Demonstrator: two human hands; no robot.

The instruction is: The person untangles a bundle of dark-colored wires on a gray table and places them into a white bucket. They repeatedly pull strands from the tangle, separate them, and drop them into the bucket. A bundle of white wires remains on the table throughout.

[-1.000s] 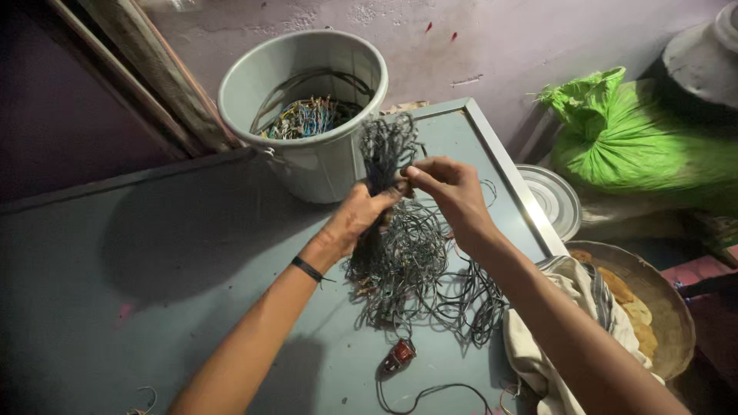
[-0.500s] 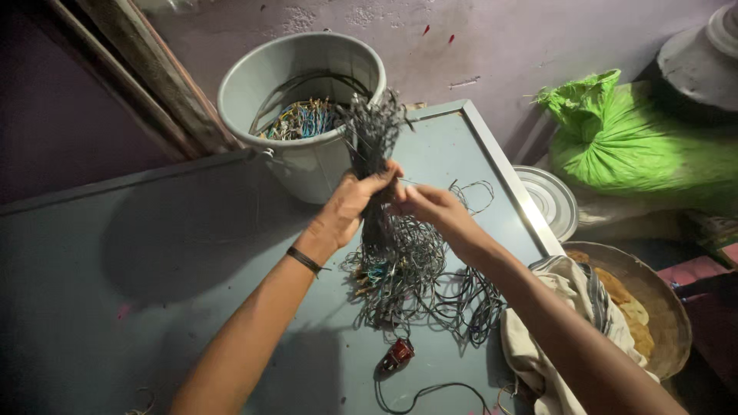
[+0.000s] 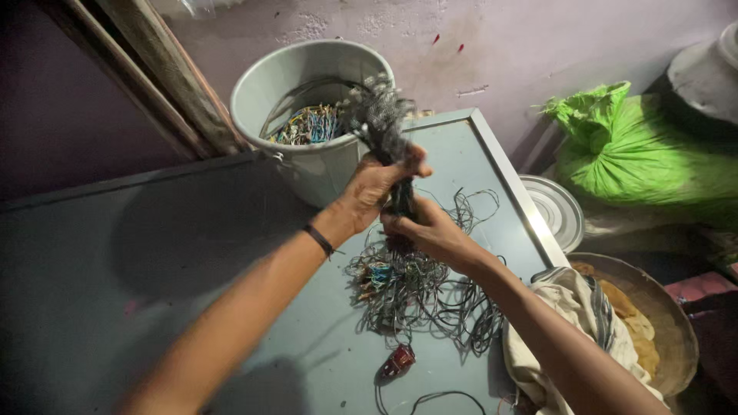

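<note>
My left hand (image 3: pixel 377 184) grips a bunch of thin dark wires (image 3: pixel 380 115) upright, its frayed top level with the rim of a grey bucket (image 3: pixel 307 173). Just below, my right hand (image 3: pixel 421 229) closes around the lower part of the same bunch. Under both hands a loose tangle of dark wires (image 3: pixel 419 296) lies on the grey table (image 3: pixel 154 261), with a few coloured ends showing. Inside the bucket lie several coloured wires (image 3: pixel 307 124).
A small red part (image 3: pixel 397 360) with a black lead lies near the table's front. A pale cloth (image 3: pixel 573 338) hangs over a round basket (image 3: pixel 665 323) at right. A metal plate (image 3: pixel 557 207), a green sack (image 3: pixel 646 154) and wooden poles (image 3: pixel 165 73) stand around.
The bunch of wires has been lifted and moved toward the bucket. My right hand has dropped from the top of the bunch to grip it below my left hand.
</note>
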